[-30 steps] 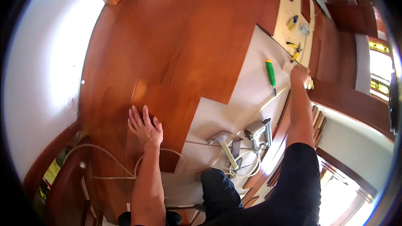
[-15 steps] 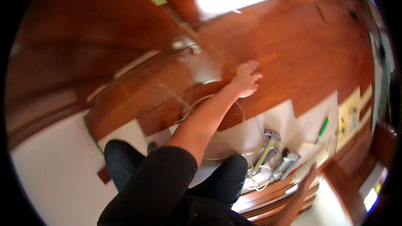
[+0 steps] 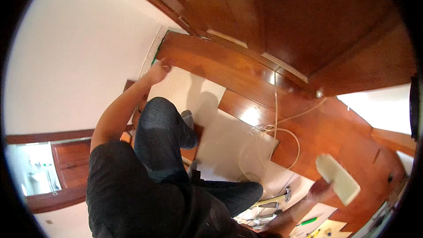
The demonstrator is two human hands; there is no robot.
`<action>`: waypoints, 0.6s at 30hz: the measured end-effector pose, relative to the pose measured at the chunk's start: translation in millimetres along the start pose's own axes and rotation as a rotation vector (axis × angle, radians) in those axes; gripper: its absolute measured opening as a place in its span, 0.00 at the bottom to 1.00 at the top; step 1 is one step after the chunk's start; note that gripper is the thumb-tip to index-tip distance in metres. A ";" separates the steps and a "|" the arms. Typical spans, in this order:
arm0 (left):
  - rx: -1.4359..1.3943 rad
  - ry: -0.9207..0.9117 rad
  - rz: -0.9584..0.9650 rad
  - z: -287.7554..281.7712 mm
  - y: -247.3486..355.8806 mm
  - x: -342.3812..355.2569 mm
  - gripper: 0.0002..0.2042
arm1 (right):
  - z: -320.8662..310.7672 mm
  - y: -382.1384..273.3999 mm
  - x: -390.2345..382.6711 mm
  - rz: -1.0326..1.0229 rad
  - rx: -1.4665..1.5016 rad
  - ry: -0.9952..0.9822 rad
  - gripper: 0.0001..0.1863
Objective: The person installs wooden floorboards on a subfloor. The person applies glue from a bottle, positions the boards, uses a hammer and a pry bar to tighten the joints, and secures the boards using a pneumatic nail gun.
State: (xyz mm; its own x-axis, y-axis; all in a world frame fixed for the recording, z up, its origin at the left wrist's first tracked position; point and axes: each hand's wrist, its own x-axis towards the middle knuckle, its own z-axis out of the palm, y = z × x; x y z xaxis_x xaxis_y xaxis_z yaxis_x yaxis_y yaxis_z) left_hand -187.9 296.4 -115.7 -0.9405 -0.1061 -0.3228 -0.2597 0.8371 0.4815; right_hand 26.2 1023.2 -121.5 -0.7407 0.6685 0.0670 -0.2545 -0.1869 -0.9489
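My left hand (image 3: 162,69) is at the corner where the reddish-brown floorboards (image 3: 198,64) meet the white wall. Its fingers look curled at the end of a board; what they hold, if anything, is hidden. On the right, my right hand (image 3: 323,189) grips a pale cream rectangular block (image 3: 339,180) with rounded corners, raised above the floor and slightly blurred. A hammer (image 3: 275,198) lies near my right knee, among other tools. A bright green-handled tool (image 3: 308,221) lies beyond my right forearm.
A pale cord (image 3: 297,150) loops across the boards and the light underlay (image 3: 211,150). A tall brown wooden door (image 3: 308,31) stands at the far side. The laid boards end in a stepped edge. A doorway (image 3: 39,167) shows at the left.
The view has swung left. My left hand has gone from above the middle boards to the wall corner. My right hand has come up with the cream block in it.
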 end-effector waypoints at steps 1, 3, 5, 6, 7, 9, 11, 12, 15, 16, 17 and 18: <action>-0.241 0.068 -0.140 -17.4 -36.1 -14.8 0.18 | 4.5 27.4 9.6 0.032 -0.149 -0.004 0.35; -0.449 0.080 -0.449 -35.1 -91.3 -54.6 0.21 | 43.3 50.2 14.0 0.189 -0.288 -0.123 0.33; -0.447 -0.032 -0.563 -26.4 -119.0 -64.7 0.22 | 115.2 42.3 6.9 0.133 -0.185 -0.274 0.32; -0.446 -0.098 -0.628 -19.9 -137.1 -69.7 0.23 | 141.6 39.9 2.1 0.071 -0.143 -0.358 0.32; -0.494 -0.098 -0.644 -8.9 -161.4 -66.6 0.23 | 164.0 37.0 -4.5 0.000 -0.105 -0.440 0.32; -0.600 -0.100 -0.653 22.9 -209.5 -40.4 0.24 | 139.5 89.2 -11.9 0.200 -0.083 -0.283 0.34; -0.737 -0.041 -0.649 44.9 -253.8 5.1 0.28 | 219.7 92.7 -49.0 0.184 -0.373 -0.336 0.36; -0.813 -0.011 -0.650 58.3 -277.8 30.9 0.30 | 262.3 93.1 -67.7 0.171 -0.519 -0.370 0.38; -0.945 0.435 -0.677 86.6 -343.7 105.5 0.27 | 364.9 78.6 -97.8 0.283 -0.574 -0.509 0.39; -1.096 0.478 -0.659 84.5 -352.4 135.0 0.25 | 381.1 73.2 -99.1 0.186 -0.588 -0.465 0.39; -1.245 0.512 -0.651 85.2 -358.9 158.3 0.24 | 392.5 63.8 -94.6 0.097 -0.609 -0.420 0.38; -1.277 0.586 -0.682 87.3 -363.9 180.2 0.21 | 404.8 55.3 -90.4 0.009 -0.625 -0.378 0.38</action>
State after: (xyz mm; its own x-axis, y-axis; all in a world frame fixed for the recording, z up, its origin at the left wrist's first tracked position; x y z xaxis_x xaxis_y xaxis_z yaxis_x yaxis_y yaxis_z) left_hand -243.7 19.5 -420.2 -0.4437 -0.7027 -0.5562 -0.3779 -0.4161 0.8271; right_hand -172.6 661.0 -55.1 -0.9339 0.3535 0.0535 0.0712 0.3305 -0.9411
